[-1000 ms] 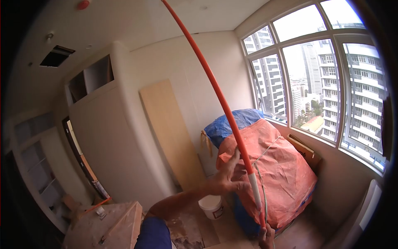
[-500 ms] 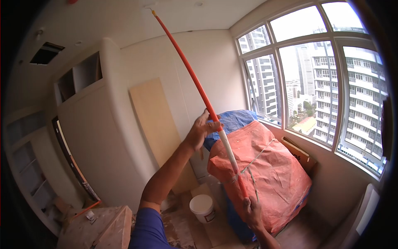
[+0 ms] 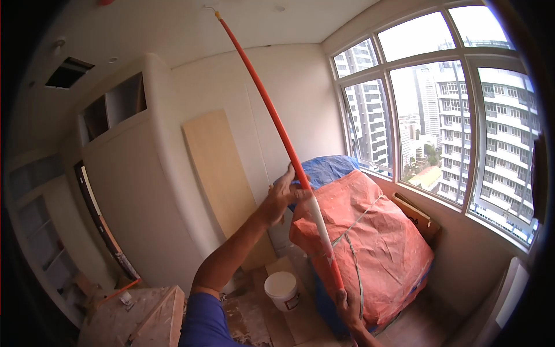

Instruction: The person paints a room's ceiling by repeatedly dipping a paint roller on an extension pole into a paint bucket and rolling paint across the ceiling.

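A long orange and white paint roller pole (image 3: 267, 98) slants up to the ceiling, where a thin wire roller frame (image 3: 211, 8) sticks out of its yellow tip. The roller itself blends into the pale ceiling. My left hand (image 3: 285, 194) is around the pole at the joint of the orange and white sections. Lower down, my right hand (image 3: 348, 306) grips the pole's bottom end. Behind both hands stands a bulky pile under a red-orange tarp (image 3: 381, 243), tied with string; a blue tarp (image 3: 329, 168) shows at its back.
A white bucket (image 3: 281, 291) stands on the floor left of the pile. A tan board (image 3: 214, 173) leans against the wall. At lower left is a wooden work surface (image 3: 136, 318). Windows (image 3: 428, 115) line the right wall, with a cardboard box (image 3: 413, 213) beneath.
Both hands and the pole's lower end have moved slightly downward. The pole's tip has shifted a little right in view and stays by the ceiling.
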Motion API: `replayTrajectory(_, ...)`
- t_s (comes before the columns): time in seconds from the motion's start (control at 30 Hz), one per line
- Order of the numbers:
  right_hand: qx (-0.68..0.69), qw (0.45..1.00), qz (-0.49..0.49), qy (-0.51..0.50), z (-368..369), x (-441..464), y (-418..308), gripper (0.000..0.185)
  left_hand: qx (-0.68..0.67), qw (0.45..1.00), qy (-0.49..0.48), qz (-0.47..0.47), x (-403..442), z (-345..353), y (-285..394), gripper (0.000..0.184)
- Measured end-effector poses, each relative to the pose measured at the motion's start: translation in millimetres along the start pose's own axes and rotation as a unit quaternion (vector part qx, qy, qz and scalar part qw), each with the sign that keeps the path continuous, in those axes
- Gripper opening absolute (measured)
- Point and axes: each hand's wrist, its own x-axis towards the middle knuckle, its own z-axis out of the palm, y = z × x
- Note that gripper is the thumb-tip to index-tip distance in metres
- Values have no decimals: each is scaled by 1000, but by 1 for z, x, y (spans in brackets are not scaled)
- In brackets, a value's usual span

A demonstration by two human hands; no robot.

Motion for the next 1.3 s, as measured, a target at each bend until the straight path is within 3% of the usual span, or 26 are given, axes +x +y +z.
replayTrajectory(0.07,3,1000,-1,4,-7,-23,2,48,-13,999,-36,-31,-23,18,7,104)
replayTrajectory(0.1,10,1000,-5,7,-11,-38,14,49,-12,998,-55,10,-29,23,-1,116)
replayTrajectory(0.2,29,999,-12,18,-23,-82,36,49,-27,994,-96,-37,-65,53,23,122)
replayTrajectory(0.33,14,1000,-14,0,-56,-132,26,46,2,981,-194,-21,-96,82,35,132)
replayTrajectory(0.43,-37,998,41,-8,-80,-163,-11,42,65,971,-229,19,-115,99,37,137)
replayTrajectory(0.53,-126,990,-7,63,-86,-191,-16,43,102,960,-257,46,-132,118,44,140)
replayTrajectory(0.63,-68,992,109,0,-105,-218,-24,46,129,948,-286,57,-147,136,52,139)
replayTrajectory(0.73,-43,997,60,9,-106,-229,-10,49,113,950,-286,59,-155,143,52,137)
replayTrajectory(1.0,-31,997,70,11,-105,-242,-20,50,153,944,-277,95,-164,136,51,137)
replayTrajectory(1.17,-37,998,50,21,-100,-217,10,49,83,966,-233,78,-144,116,35,137)
replayTrajectory(1.3,-40,999,32,14,-89,-164,-27,48,50,979,-187,70,-116,86,23,133)
